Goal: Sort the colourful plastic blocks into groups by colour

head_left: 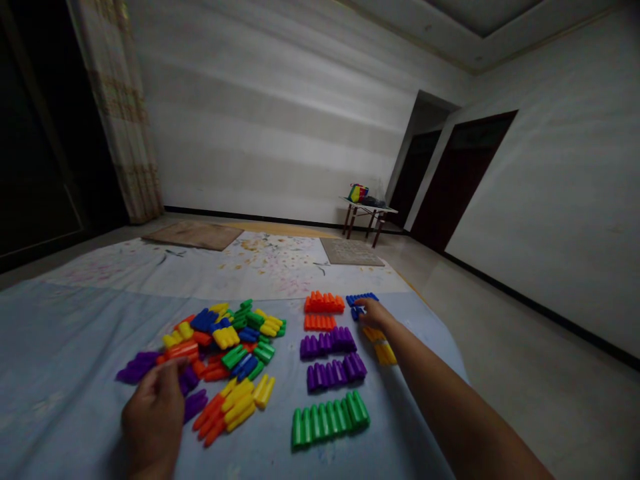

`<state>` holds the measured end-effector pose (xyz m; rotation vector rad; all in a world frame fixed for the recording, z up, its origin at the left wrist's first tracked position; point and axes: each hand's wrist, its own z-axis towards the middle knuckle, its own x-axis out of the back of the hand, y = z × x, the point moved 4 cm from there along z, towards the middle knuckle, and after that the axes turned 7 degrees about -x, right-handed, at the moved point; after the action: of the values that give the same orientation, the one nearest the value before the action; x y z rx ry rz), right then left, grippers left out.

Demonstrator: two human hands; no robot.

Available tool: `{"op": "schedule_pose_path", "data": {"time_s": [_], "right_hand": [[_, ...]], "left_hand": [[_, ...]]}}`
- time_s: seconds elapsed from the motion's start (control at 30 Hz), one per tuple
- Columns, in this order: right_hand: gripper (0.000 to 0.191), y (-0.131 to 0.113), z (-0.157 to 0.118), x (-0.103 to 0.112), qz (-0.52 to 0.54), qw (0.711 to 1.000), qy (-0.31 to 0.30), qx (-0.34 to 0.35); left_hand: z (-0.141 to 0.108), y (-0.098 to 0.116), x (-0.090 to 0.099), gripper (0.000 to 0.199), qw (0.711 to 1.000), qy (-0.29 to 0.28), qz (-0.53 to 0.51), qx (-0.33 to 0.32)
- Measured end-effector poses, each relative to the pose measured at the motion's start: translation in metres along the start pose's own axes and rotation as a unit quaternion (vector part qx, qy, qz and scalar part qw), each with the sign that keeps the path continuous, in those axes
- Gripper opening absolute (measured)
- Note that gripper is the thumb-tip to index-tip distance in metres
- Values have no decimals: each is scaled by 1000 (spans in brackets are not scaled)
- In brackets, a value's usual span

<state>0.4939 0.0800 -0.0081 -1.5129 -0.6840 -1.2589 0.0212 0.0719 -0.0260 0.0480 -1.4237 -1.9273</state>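
On the left of the bed, a mixed pile of bullet-shaped plastic building blocks [240, 340] lies in orange, yellow, green, blue and purple. My left hand [156, 413] is closed at the near left of this pile, its fingertips against an orange block [180, 351] and close to purple blocks [137, 368]. Whether it grips the orange one is unclear. Out on the right, my right hand [374, 313] pinches a small blue block [357, 312] just below a blue row [363, 298]. Yellow blocks [385, 353] lie beneath that wrist, partly hidden by the arm.
Between my hands stand rows sorted by colour: orange [324, 303], purple [336, 373] and green [330, 421]. They rest on a blue-and-white floral sheet [280, 267]. Two flat boards, one brown [195, 235] and one grey [351, 252], lie beyond. A small table [373, 208] stands farther off.
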Motion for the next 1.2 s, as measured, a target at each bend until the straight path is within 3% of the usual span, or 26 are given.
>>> {"op": "schedule_pose_path", "data": {"time_s": [0.1,0.27,0.4,0.5,0.6,0.7,0.87,1.03,1.2], "right_hand": [[39,-1,-4,-2,-12,1000,8,-9],[29,-5,-12,-2,-27,999,17,-20],[29,-21,-18,11,-22,999,42,-11],[31,-52,-31,19,-7,997,64,31],[28,-101,-57,15,27,992,56,108],[26,-161,-95,3,113,966,3,231],[33,-235,-136,-27,101,926,-75,356],[50,-256,-137,-58,23,915,-104,389],[50,-254,-143,-59,6,901,-126,415]], "left_hand": [[-2,7,2,32,999,-10,-18,45],[-5,10,3,32,997,-8,-57,45],[-6,9,2,31,998,1,-59,32],[-5,8,1,30,997,-1,-67,31],[-4,6,-1,30,996,-1,-80,32],[-4,6,-2,31,995,4,-88,36],[-6,8,-2,31,994,-10,-103,45],[-7,7,-2,30,992,-7,-119,49],[-7,9,0,31,992,-2,-118,34]]}}
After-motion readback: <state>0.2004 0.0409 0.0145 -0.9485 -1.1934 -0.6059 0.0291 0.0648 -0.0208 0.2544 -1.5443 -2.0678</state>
